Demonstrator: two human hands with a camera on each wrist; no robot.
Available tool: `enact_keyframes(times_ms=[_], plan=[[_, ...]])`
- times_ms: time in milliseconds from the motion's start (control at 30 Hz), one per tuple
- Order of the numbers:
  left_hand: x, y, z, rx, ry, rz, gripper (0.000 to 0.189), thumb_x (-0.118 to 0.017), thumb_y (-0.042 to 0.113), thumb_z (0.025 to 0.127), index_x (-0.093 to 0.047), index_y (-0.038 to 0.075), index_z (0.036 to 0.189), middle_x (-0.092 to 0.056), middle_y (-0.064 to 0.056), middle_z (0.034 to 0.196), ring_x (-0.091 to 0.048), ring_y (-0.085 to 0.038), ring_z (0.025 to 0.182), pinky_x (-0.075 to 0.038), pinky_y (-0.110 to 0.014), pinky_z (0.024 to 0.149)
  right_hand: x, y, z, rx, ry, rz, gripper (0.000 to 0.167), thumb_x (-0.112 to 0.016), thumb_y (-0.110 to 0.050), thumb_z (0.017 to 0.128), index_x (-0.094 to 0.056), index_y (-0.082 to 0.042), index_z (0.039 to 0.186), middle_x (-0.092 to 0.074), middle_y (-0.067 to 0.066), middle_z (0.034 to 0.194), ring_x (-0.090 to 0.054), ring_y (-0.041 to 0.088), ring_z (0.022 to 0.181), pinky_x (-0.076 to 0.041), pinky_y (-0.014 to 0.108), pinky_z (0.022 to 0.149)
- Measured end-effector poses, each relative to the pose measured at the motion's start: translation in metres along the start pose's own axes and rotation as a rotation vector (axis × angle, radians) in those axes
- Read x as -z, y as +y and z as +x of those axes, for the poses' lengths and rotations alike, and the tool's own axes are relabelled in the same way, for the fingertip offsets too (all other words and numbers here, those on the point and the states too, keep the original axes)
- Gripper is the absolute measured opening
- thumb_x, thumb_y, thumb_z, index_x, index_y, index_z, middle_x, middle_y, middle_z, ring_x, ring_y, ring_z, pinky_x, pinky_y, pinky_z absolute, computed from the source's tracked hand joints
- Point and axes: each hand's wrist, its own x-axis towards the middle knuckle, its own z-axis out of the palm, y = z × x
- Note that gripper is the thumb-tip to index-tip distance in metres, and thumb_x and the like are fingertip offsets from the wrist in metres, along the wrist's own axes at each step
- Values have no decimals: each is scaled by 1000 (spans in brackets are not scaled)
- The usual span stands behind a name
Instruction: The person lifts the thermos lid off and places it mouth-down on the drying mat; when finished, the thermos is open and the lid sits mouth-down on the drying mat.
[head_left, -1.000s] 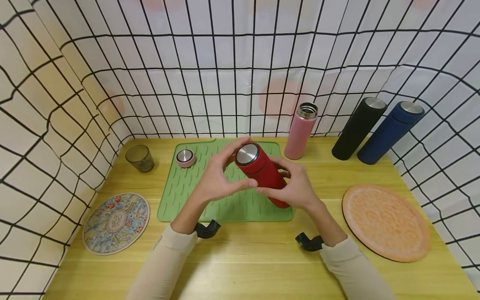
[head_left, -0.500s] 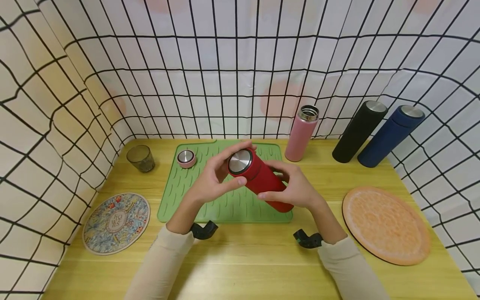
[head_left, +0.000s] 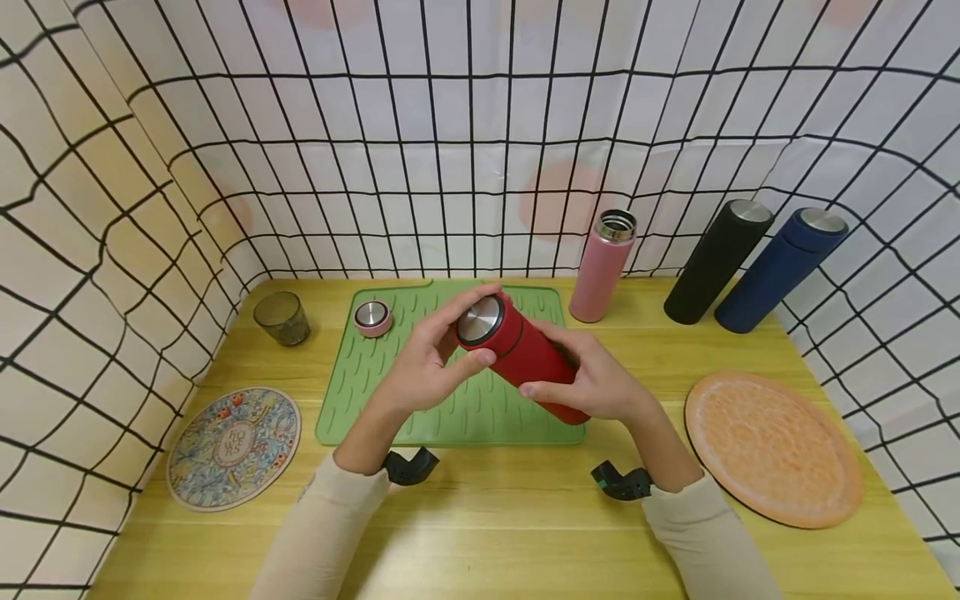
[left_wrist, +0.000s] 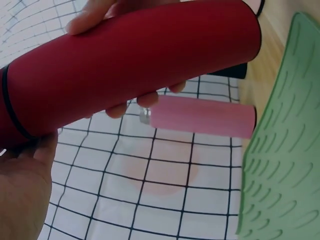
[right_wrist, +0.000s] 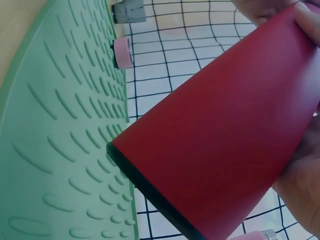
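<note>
A red vacuum flask (head_left: 534, 358) with a brushed-metal top is tilted above the green ribbed mat (head_left: 356, 392), its lid end up and to the left. My left hand (head_left: 423, 367) grips the lid end, thumb in front and fingers behind. Lower down, my right hand (head_left: 603, 379) is wrapped around the body, its thumb across the near side. In the right wrist view the base of the flask (right_wrist: 210, 130) hangs clear of the mat. The seam between lid and body appears as a dark ring in the left wrist view.
On the mat lies a small pink lid (head_left: 372, 318). An uncapped pink flask (head_left: 600, 275) stands behind it to the right, with black (head_left: 716, 267) and blue flasks (head_left: 780, 271) farther right. A glass cup (head_left: 282, 318), patterned round mat (head_left: 234, 450) and orange round mat (head_left: 772, 450) lie around.
The red flask has tipped further over, its lid end shifting left and slightly nearer me along with my left hand. Over the last half second it has hardly moved.
</note>
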Motion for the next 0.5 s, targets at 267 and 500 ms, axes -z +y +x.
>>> enact_keyframes(times_ms=[267,500], plan=[[-5,-13,0,46,159,46,68,-70,36,99,-45,5,153,-55,-15,145,-60,-23,123,-57,-30,101,-11,2,4,-63,164,-137,71,-84,-22,88,-51,-24,151,-68,2,127,-65,22,106,-62,36,81],[-5,-13,-1,66,215,-40,68,-79,34,92,-52,6,148,-58,-14,144,-60,-25,125,-58,-30,98,-11,3,3,-83,194,-181,72,-87,-25,85,-53,-27,149,-67,1,129,-63,22,108,-61,36,82]])
